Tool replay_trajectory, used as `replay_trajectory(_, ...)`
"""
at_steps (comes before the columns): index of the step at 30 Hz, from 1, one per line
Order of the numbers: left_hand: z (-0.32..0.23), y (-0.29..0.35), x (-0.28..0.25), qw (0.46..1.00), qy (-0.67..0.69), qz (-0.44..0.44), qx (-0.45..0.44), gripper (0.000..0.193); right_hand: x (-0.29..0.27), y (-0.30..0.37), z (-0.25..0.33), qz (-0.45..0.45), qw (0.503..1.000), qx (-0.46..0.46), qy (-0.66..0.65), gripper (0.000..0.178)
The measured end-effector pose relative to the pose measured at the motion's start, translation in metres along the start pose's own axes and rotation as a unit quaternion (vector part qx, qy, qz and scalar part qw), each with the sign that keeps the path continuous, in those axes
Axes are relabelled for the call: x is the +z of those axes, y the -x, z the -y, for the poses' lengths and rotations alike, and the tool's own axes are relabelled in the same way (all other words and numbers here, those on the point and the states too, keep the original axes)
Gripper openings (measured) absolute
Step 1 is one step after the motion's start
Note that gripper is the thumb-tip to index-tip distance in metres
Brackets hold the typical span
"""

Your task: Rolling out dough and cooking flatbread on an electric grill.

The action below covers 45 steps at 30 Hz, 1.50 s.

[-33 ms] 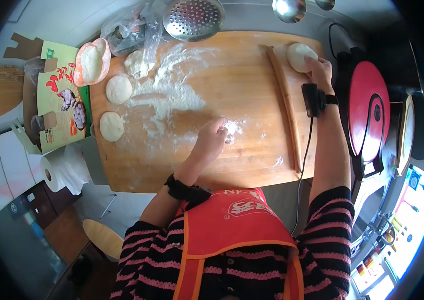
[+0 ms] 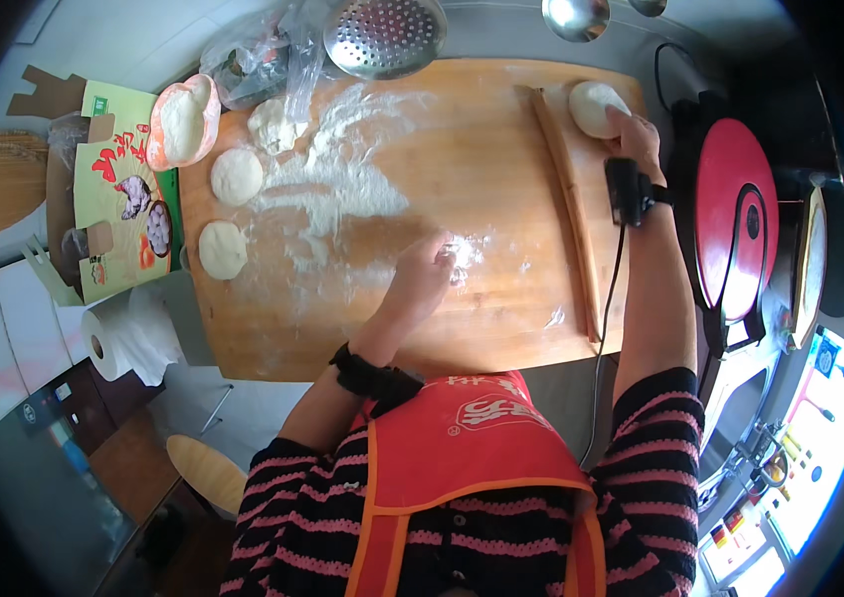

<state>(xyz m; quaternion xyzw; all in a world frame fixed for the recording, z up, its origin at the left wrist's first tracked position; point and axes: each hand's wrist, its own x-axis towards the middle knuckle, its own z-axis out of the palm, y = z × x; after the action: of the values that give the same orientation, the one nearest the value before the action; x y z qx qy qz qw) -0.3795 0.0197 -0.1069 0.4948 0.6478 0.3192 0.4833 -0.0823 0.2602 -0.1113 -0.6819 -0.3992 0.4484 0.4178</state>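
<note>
My right hand (image 2: 638,144) grips the near right edge of a round piece of dough (image 2: 593,108) at the board's far right corner, thumb on top and the other fingers mostly hidden. My left hand (image 2: 420,274) is closed low over the middle of the wooden board (image 2: 481,149), beside a small patch of flour (image 2: 466,255); what its curled fingers hold, if anything, is hidden. Between the right hand and the board's middle lies a long wooden rolling pin (image 2: 567,199). Two more dough rounds (image 2: 237,177) and a rougher dough lump (image 2: 276,127) sit at the left.
Loose flour (image 2: 347,184) is spread over the board's left half. An orange-rimmed bowl of flour (image 2: 183,124) and a printed carton (image 2: 128,189) stand to the left, above a paper roll (image 2: 128,338). A red-lidded electric pan (image 2: 737,219) stands right; a skimmer (image 2: 387,38) hangs behind.
</note>
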Motion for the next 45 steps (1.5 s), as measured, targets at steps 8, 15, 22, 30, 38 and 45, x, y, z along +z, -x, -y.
replay_trajectory(8, -0.003, 0.002, -0.017, 0.977, 0.14, 0.042, -0.156, 0.018, 0.018, -0.008, -0.004, -0.046, 0.996, -0.042, -0.068, 0.031)
replay_trajectory(15, 0.009, 0.032, -0.033, 0.873, 0.454, -0.015, -0.174, 0.03, 0.018, 0.072, 0.054, 0.087, 0.975, -0.033, -0.201, 0.02)
replay_trajectory(22, 0.019, 0.049, -0.048, 0.818, 0.556, -0.086, -0.117, 0.037, 0.074, 0.204, 0.042, 0.232, 0.933, 0.11, -0.251, 0.02)
replay_trajectory(30, -0.02, 0.041, -0.036, 0.854, 0.513, -0.061, -0.057, 0.052, 0.053, 0.276, 0.012, 0.207, 0.923, 0.235, -0.225, 0.044)
replay_trajectory(38, -0.024, 0.03, -0.01, 0.974, -0.085, -0.097, 0.187, 0.048, -0.036, 0.262, -0.041, -0.021, 0.95, -0.156, 0.268, 0.034)
replay_trajectory(45, -0.023, 0.007, 0.016, 0.877, -0.408, -0.018, 0.255, 0.074, -0.025, 0.262, -0.044, 0.019, 0.883, -0.189, 0.428, 0.041)
